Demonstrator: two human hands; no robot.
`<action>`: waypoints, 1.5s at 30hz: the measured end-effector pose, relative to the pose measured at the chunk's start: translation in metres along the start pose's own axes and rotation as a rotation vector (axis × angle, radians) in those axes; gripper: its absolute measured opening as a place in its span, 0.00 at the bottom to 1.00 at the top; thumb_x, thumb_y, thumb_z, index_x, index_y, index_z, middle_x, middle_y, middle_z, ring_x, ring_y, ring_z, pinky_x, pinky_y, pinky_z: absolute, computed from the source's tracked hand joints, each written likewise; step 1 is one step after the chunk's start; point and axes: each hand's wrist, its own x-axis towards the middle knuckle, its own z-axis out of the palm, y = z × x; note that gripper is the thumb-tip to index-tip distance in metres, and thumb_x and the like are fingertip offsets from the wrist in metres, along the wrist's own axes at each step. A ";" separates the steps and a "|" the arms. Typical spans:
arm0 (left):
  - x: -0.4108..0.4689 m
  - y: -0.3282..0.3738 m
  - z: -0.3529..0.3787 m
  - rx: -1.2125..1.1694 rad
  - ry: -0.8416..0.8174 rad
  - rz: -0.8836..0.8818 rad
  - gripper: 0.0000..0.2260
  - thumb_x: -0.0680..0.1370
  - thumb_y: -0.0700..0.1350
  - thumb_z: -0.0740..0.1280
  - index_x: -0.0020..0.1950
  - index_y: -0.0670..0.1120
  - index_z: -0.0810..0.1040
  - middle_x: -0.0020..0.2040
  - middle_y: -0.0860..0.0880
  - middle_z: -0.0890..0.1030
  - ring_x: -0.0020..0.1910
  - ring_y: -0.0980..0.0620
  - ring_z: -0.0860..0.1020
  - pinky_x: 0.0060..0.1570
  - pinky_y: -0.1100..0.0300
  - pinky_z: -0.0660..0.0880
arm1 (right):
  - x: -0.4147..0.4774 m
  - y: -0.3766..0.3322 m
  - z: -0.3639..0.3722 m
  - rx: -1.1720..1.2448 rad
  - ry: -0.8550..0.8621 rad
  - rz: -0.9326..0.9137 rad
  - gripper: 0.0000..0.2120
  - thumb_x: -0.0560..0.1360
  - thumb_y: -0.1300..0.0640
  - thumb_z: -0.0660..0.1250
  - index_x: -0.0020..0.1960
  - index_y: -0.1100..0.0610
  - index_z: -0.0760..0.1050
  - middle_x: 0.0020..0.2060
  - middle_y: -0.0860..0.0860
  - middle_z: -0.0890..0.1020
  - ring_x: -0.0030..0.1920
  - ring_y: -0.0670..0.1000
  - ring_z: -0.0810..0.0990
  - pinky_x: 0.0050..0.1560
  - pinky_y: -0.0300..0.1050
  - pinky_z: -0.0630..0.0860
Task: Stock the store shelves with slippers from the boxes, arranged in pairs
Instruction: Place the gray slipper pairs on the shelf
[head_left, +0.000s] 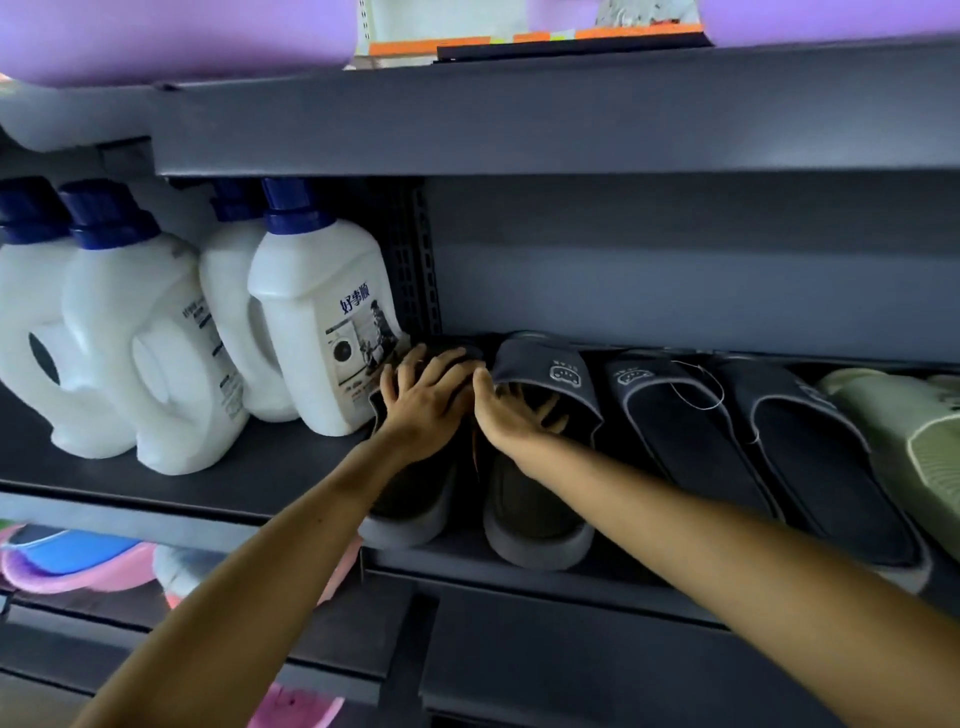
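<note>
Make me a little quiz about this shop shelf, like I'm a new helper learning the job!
1. True or false: the left hand rests on top of the leftmost dark slipper.
2. What stands on the shelf just left of that slipper? A) white bottles with blue caps B) cardboard boxes C) folded towels
3. Fill in: the fingers of the right hand reach ___ the strap of the neighbouring slipper.

Key: 1 true; 2 A; 3 under.
</note>
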 end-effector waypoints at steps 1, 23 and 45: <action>0.002 -0.001 -0.001 0.004 0.016 -0.004 0.24 0.73 0.58 0.46 0.68 0.62 0.66 0.72 0.62 0.60 0.74 0.48 0.48 0.71 0.46 0.43 | 0.000 0.001 -0.007 0.046 -0.022 -0.031 0.27 0.81 0.42 0.43 0.76 0.54 0.54 0.76 0.53 0.53 0.76 0.60 0.46 0.74 0.55 0.43; -0.111 0.484 0.123 -0.338 -0.160 0.824 0.18 0.76 0.47 0.57 0.60 0.43 0.78 0.58 0.45 0.80 0.58 0.45 0.77 0.60 0.56 0.70 | -0.258 0.396 -0.327 -0.268 0.394 -0.046 0.14 0.78 0.62 0.59 0.62 0.57 0.76 0.62 0.54 0.77 0.63 0.55 0.74 0.60 0.38 0.65; -0.250 1.009 0.375 -0.304 -0.937 1.212 0.14 0.81 0.45 0.58 0.65 0.48 0.73 0.65 0.47 0.74 0.62 0.47 0.73 0.55 0.59 0.71 | -0.505 0.825 -0.541 -0.206 0.490 0.748 0.14 0.77 0.60 0.57 0.59 0.58 0.77 0.56 0.59 0.79 0.57 0.60 0.77 0.57 0.52 0.74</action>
